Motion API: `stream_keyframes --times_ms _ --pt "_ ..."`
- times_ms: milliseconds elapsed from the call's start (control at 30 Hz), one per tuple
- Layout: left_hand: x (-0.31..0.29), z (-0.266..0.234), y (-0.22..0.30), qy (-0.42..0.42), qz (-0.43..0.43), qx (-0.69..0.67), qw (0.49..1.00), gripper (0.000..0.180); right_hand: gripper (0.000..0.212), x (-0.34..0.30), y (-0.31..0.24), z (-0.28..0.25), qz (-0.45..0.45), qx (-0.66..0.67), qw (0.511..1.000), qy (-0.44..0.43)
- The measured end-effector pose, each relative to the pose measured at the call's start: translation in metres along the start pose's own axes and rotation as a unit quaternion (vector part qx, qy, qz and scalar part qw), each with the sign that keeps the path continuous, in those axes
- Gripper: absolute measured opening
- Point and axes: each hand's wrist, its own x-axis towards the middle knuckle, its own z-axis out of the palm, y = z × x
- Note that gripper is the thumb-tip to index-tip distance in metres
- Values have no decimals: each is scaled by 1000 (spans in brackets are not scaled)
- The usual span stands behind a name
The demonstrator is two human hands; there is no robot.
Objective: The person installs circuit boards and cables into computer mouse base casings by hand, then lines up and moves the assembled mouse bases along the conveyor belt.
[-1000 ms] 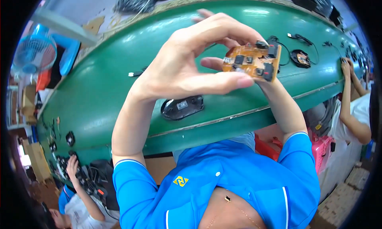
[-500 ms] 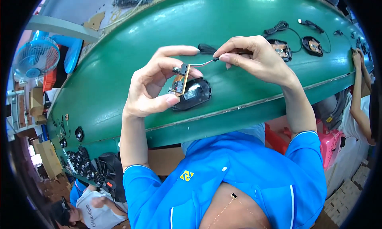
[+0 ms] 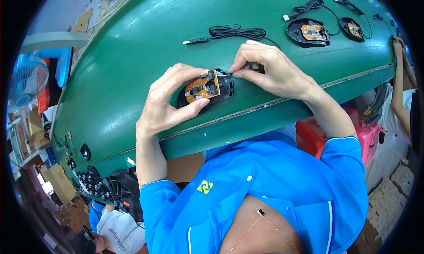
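Thumb and fingers of my left hand [image 3: 161,99] grip an orange-brown circuit board [image 3: 202,88] by its edges. The board sits tilted at the black mouse shell [image 3: 227,90], which lies on the green work surface and is partly hidden under it. With thumb and forefinger pinched, my right hand [image 3: 278,73] holds the black cable [image 3: 230,75] at the shell's far right end. A coil of this black cable [image 3: 238,32], with a USB plug at its left end, lies beyond my hands.
Two open mouse shells [image 3: 297,32] [image 3: 348,29] with boards and coiled cables lie at the right. Heaped black parts [image 3: 90,183] are at the lower left. A co-worker's arm [image 3: 399,77] reaches in at right; another person [image 3: 119,227] sits lower left. A blue fan [image 3: 28,77] stands left.
The board has come down from above the work surface to the mouse shell, turning flatter. My right hand has moved down and slightly left with the cable. The coil is now uncovered.
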Motion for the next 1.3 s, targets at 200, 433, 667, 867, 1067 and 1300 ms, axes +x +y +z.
stream_keyframes --times_ms 200,433,667,867,1067,1300 --pt "-2 6 0 -7 -24 41 999 50 9 0 5 1 22 15 999 -23" --pt "-2 9 -2 -10 -14 55 998 48 11 -1 9 1 -38 -22 998 -40" --pt "-1 11 -3 -13 -6 71 997 47 11 -2 13 -2 -87 -82 992 -36" --pt "2 12 -3 -18 -2 70 997 47 10 0 19 -5 -164 -141 976 -31" --pt "3 14 -1 -24 8 76 997 47 7 9 21 -18 -253 -233 936 -76" --pt "4 17 2 -26 12 89 996 47 10 5 25 -20 -339 -308 885 -84"
